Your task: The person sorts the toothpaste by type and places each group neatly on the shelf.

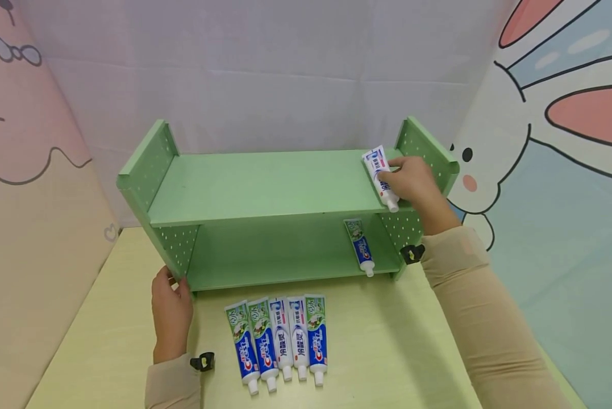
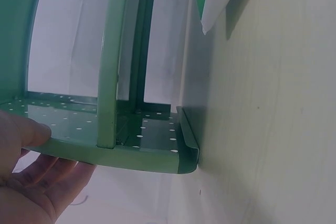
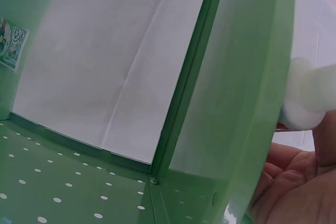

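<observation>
On the right end of the green two-tier shelf's (image 1: 254,184) upper board, my right hand (image 1: 413,179) holds a white toothpaste tube (image 1: 384,180), its cap over the front edge. In the right wrist view the tube's white cap (image 3: 307,98) appears beside that hand (image 3: 299,177). My left hand (image 1: 171,309) grips the shelf's left side panel near the bottom. The left wrist view shows that hand's thumb (image 2: 31,131) on the inner side and its fingers outside. A blue and green Crest toothpaste tube (image 1: 361,247) lies on the lower board at the right.
In front of the shelf, several toothpaste tubes lie side by side on the pale table (image 1: 377,352): blue-green Crest tubes (image 1: 244,346) and white tubes (image 1: 299,335). A pale cloth wall (image 1: 285,74) stands behind, with cartoon-printed panels (image 1: 571,170) at both sides.
</observation>
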Demonstrator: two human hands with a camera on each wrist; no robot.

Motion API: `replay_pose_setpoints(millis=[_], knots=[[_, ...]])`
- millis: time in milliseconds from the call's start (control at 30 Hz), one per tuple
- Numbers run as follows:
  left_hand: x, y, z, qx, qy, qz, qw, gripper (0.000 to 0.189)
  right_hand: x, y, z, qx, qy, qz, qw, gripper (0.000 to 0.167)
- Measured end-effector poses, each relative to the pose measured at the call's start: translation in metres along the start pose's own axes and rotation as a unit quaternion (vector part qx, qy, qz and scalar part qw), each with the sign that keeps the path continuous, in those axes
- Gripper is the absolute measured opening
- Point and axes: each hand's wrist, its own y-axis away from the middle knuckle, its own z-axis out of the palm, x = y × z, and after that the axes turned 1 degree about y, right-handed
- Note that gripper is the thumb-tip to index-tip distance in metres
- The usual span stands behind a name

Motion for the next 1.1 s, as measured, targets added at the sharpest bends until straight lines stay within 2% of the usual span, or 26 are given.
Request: replay_pose_setpoints(millis=[167,467,1100], knots=[[0.001,-0.0012,-0.0009,-0.003,0.002,-0.004,1.0,0.038,-0.0001,-0.0002,0.0016,0.003,0.012,-0.011,0.9999,0.051],[-0.0016,-0.0019,-0.0012,-0.002,0.0,-0.002,1.0,0.039,0.0,0.0001,0.005,0.016,0.025,-0.005,0.9996,0.049],[-0.0053,-0.0019,-0.0032,0.003,-0.002,0.004,1.0,0.038,-0.0017,0.0001,0.0037,-0.008,0.049,-0.014,0.9987,0.05]])
